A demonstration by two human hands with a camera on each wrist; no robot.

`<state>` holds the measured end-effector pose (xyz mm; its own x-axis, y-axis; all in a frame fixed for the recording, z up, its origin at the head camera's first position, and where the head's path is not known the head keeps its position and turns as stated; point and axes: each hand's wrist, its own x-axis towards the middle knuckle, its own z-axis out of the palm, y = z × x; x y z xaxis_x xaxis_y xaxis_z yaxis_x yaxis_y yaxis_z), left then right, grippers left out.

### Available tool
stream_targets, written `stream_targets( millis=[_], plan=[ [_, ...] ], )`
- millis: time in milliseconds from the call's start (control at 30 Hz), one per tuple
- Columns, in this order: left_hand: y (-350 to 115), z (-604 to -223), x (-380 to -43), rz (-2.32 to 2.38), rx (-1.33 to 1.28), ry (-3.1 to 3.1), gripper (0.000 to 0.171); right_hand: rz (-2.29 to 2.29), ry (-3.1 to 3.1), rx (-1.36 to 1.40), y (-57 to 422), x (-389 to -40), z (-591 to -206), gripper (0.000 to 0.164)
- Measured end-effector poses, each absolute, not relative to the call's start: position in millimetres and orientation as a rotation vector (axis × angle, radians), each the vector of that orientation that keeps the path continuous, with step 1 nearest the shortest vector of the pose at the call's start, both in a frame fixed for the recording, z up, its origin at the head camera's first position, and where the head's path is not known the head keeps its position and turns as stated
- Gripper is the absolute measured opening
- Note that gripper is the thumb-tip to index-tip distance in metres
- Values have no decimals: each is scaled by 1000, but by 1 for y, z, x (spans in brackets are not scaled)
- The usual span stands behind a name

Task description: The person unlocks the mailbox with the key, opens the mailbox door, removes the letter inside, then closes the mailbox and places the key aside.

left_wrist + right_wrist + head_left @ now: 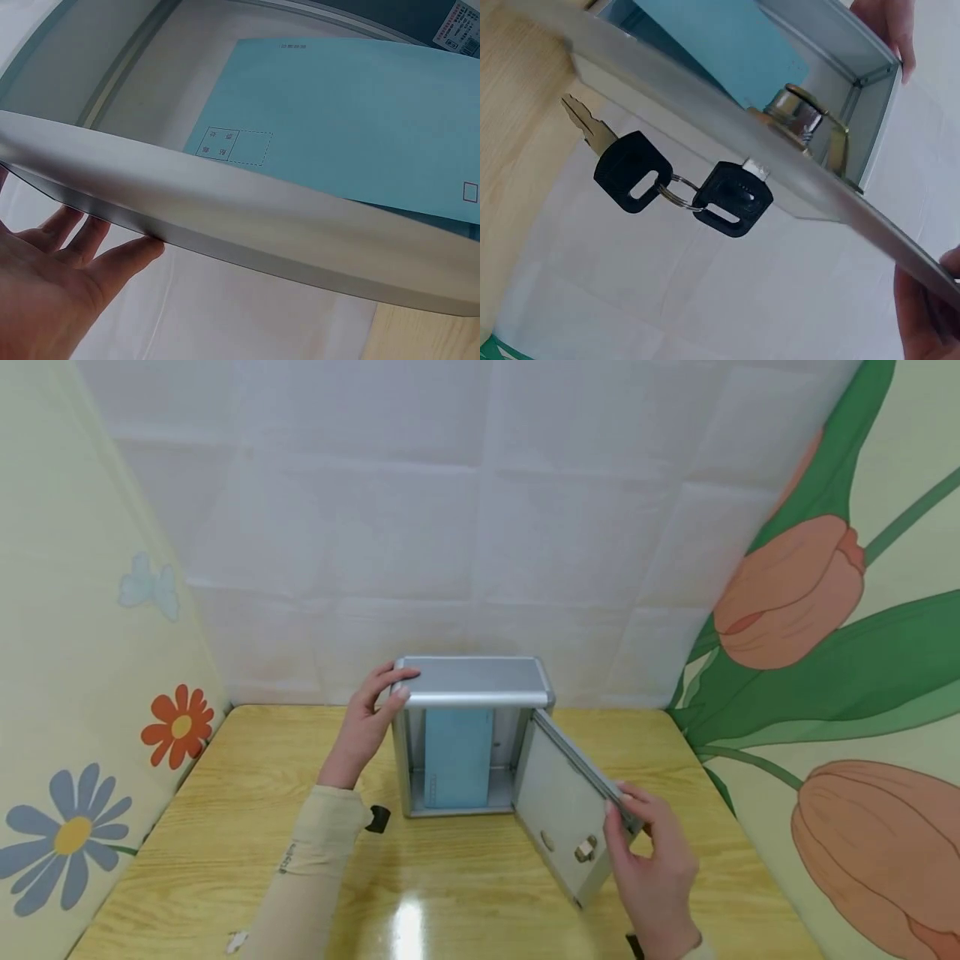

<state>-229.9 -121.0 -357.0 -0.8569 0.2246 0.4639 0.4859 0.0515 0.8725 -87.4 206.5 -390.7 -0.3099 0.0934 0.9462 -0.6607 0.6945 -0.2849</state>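
A grey metal lockbox (472, 677) stands on the table with its door (558, 797) swung out to the right. Inside it, a light-blue envelope (457, 758) with a printed stamp square stands upright. My left hand (370, 717) rests on the box's top left corner; its fingertips touch the outer face in the left wrist view. With thumb and fingers, my right hand (654, 852) pinches the free edge of the door. The lock's cam (586, 848) shows on the door's inner face. One black-headed key (733, 199) sits in the lock, and a second key (634, 171) hangs from its ring.
The box stands on a wood-grain table (247, 827), before a white sheet (420, 527). Flower-printed panels (810, 693) flank both sides. A small white scrap (237, 941) lies near the front left. A printed label (459, 28) is stuck inside the box.
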Motion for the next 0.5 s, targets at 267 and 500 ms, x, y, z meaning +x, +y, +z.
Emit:
stream_targets(
  millis=[267,500],
  plan=[
    [-123,-355,-229,-1892,-715,-2138,34,832,-1799,356,224,-93,-396,15],
    [-122,-356,-230,-1884,-724,-2139,34,795,-1862,260,238,-98,-392,24]
  ],
)
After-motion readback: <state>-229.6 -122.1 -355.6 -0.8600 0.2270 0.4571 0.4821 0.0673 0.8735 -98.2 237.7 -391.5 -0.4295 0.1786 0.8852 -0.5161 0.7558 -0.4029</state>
